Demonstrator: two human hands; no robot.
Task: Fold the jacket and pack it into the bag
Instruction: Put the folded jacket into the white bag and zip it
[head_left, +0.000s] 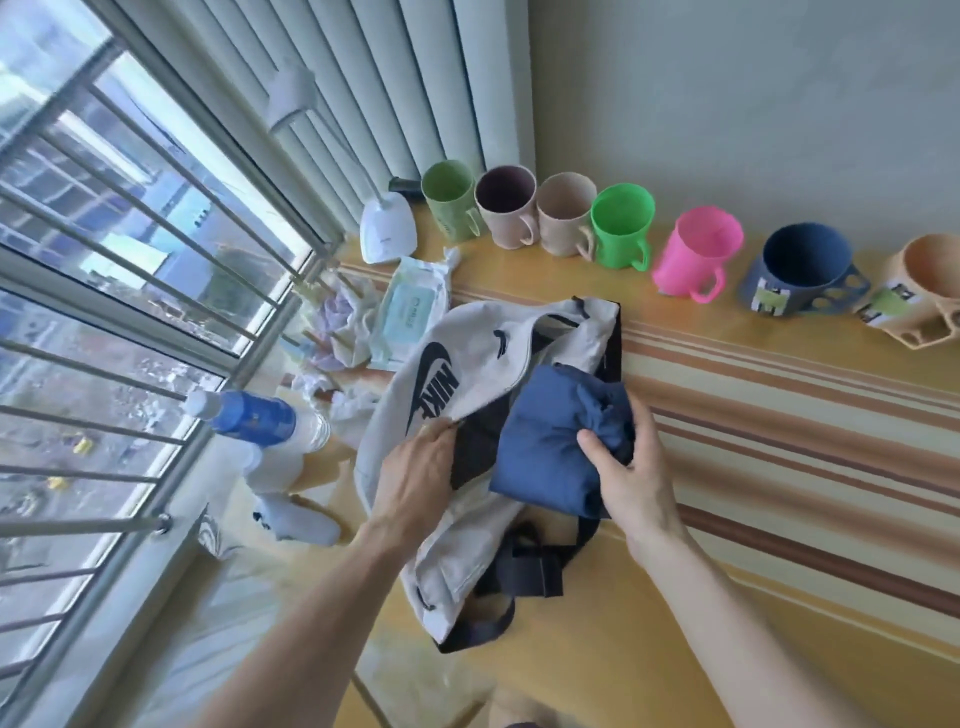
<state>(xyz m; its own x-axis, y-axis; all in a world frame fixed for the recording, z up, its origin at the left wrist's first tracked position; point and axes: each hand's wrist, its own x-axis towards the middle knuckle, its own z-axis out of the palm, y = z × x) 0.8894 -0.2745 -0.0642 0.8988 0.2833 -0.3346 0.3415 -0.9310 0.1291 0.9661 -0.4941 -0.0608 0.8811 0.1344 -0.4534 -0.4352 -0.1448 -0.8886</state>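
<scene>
Jacket (550, 436): a blue folded bundle, directly under your right hand (631, 467) and just right of your left hand (415, 467); its far end sits in the mouth of the bag (467, 358), the near end is still outside.
Right hand: your fingers are curled tight round the bundle's right, bunched end, thumb on top, palm against the cloth.
Left hand: you pinch the bag's pale upper flap at its near edge and hold it lifted off the dark lining; fingers narrow, closed on fabric.
Bag position: it lies between and beyond both hands, slanting away from you; its dark strap (524, 571) loops on the table between your forearms.
Materials: jacket is thin, soft cloth, creased where gripped, smooth and squarish elsewhere; bag is light grey cloth with a black printed logo and black interior; strap is flat webbing.
Table (779, 415): yellow surface with brown and white stripes running past your right hand.
Edges: a barred window (130, 312) bounds the side beyond your left hand; the wall lies beyond the bag.
Clutter, left of left hand: a water bottle (260, 421) lying near, a wipes pack (413, 306) and crumpled wrappers farther off.
Clutter, beyond hands: a row of cups (618, 223) along the wall, well apart from the bag.
Open room: the striped tabletop to the right of your right hand is bare.
</scene>
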